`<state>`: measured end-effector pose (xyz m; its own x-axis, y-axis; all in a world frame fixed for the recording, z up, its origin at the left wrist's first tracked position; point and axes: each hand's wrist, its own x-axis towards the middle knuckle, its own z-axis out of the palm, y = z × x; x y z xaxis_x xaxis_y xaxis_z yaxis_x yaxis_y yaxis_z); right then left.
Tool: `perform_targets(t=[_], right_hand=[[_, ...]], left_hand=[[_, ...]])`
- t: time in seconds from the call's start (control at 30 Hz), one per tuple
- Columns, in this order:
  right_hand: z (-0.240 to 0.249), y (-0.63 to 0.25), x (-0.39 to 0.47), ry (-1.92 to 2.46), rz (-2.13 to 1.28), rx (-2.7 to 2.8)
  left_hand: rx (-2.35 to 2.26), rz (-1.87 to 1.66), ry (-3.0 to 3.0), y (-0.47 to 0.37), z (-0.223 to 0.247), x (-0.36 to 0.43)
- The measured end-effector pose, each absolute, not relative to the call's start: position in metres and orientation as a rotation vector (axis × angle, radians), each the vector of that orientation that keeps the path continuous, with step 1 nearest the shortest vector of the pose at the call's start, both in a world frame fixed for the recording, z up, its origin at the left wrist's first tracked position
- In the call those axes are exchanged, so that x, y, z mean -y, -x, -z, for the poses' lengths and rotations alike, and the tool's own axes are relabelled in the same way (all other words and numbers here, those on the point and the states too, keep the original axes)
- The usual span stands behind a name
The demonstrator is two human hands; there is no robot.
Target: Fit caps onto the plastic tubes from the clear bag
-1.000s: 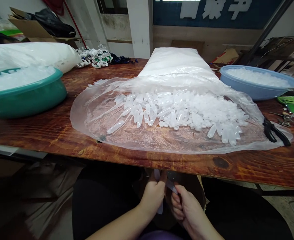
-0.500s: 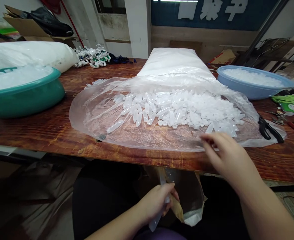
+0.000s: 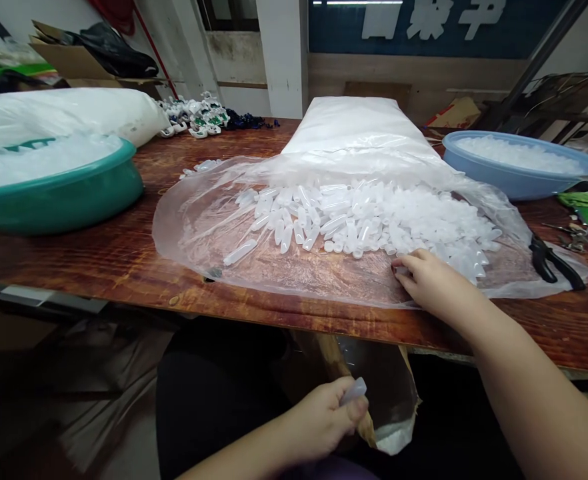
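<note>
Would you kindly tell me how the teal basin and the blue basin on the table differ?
The teal basin sits at the table's left, the blue basin far right. The teal basin looks bigger and nearer the camera; the blue basin is paler and farther back. Both are round, plastic and hold whitish translucent pieces.

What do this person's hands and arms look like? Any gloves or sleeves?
Both are bare. The left hand and right hand wear no gloves, and no rings or watch show. Both forearms are uncovered as far as the picture reaches, with no sleeve edge in view. The fingernails look short and unpainted.
</note>
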<state>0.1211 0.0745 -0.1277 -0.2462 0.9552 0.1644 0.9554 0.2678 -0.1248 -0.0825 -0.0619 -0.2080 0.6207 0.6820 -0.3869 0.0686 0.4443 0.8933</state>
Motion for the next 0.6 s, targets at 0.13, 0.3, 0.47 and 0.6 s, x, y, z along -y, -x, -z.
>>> perform_targets(t=[0.13, 0.3, 0.47, 0.6], right_hand=[[0.12, -0.114, -0.032, 1.512, -0.131, 2.184], [0.13, -0.099, 0.036, 1.158, -0.637, 2.122], [0.159, -0.096, 0.068, 1.151, -0.858, 2.058], [0.171, -0.097, 0.074, 1.025, -0.604, 2.107]], left_hand=[[-0.816, -0.381, -1.005, 0.081, 0.207, 0.061], [-0.625, -0.499, -0.826, 0.078, 0.212, 0.057], [-0.597, -0.561, -0.571, 0.077, 0.216, 0.052], [-0.681, -0.566, -0.519, 0.077, 0.215, 0.05]])
